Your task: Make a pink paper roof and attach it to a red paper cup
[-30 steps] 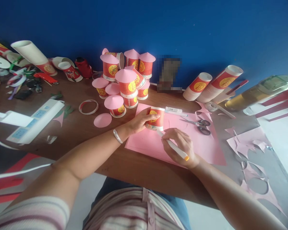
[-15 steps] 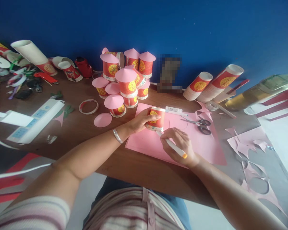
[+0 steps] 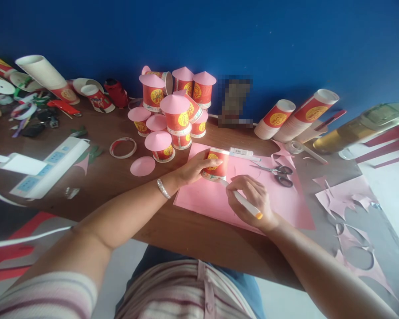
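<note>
My left hand (image 3: 197, 169) grips a red cup (image 3: 222, 170) over pink paper (image 3: 199, 199) on the brown table (image 3: 101, 181) (blue wall (image 3: 199, 35) at the far side); my right hand (image 3: 253, 191) grips a white pen (image 3: 248, 206) by the cup's near edge.

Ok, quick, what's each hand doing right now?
Left hand: closed, holding a red paper cup.
Right hand: closed, holding a white pen with an orange end.
</note>
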Demonstrator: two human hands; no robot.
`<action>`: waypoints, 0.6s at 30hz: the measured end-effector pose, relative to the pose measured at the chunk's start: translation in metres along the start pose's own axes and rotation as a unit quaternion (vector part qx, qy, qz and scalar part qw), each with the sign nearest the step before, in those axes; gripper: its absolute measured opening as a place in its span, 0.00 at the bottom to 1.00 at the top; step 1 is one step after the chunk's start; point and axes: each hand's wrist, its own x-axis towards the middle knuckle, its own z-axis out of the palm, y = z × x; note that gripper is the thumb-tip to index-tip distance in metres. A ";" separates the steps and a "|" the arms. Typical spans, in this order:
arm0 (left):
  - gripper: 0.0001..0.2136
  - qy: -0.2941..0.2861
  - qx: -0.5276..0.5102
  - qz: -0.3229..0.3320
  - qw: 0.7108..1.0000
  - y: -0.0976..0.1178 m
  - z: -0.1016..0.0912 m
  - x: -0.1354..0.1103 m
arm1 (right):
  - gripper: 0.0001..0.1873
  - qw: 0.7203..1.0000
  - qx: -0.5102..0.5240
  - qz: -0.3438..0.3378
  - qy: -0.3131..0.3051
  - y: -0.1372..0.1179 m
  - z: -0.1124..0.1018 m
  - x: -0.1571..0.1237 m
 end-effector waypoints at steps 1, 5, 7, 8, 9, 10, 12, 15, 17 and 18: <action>0.19 0.001 0.001 0.000 1.000 -0.001 0.000 0.000 | 0.12 1.000 -0.002 -0.003 0.000 0.000 0.000 0.000; 0.18 0.006 0.009 0.001 1.000 -0.003 -0.002 0.000 | 0.12 1.000 -0.004 -0.006 0.003 0.000 0.001 0.000; 0.18 0.008 0.007 0.001 1.000 -0.004 -0.002 0.000 | 0.12 1.000 -0.006 -0.007 0.006 0.000 0.001 0.001; 0.18 0.009 0.004 -0.001 1.000 -0.004 -0.002 0.000 | 0.12 1.000 -0.006 -0.007 0.007 0.000 0.000 0.001; 0.18 0.008 0.002 -0.003 1.000 -0.004 -0.002 0.000 | 0.12 1.000 -0.006 -0.006 0.007 0.000 0.000 0.001; 0.18 0.007 -0.001 -0.005 1.000 -0.004 -0.002 0.000 | 0.12 1.000 -0.004 -0.006 0.008 0.000 0.000 0.002; 0.18 0.005 -0.004 -0.007 1.000 -0.003 -0.002 0.001 | 0.12 1.000 -0.004 -0.008 0.009 0.000 0.000 0.002; 0.17 0.005 -0.004 -0.005 1.000 -0.002 -0.001 0.000 | 0.12 1.000 -0.010 -0.009 0.010 0.001 0.001 0.002; 0.17 0.002 -0.001 -0.005 1.000 -0.002 0.000 0.000 | 0.11 1.000 -0.015 -0.011 0.010 0.001 0.001 0.002; 0.17 0.001 0.002 -0.006 1.000 -0.001 0.000 0.000 | 0.11 1.000 -0.016 -0.012 0.011 0.002 0.002 0.002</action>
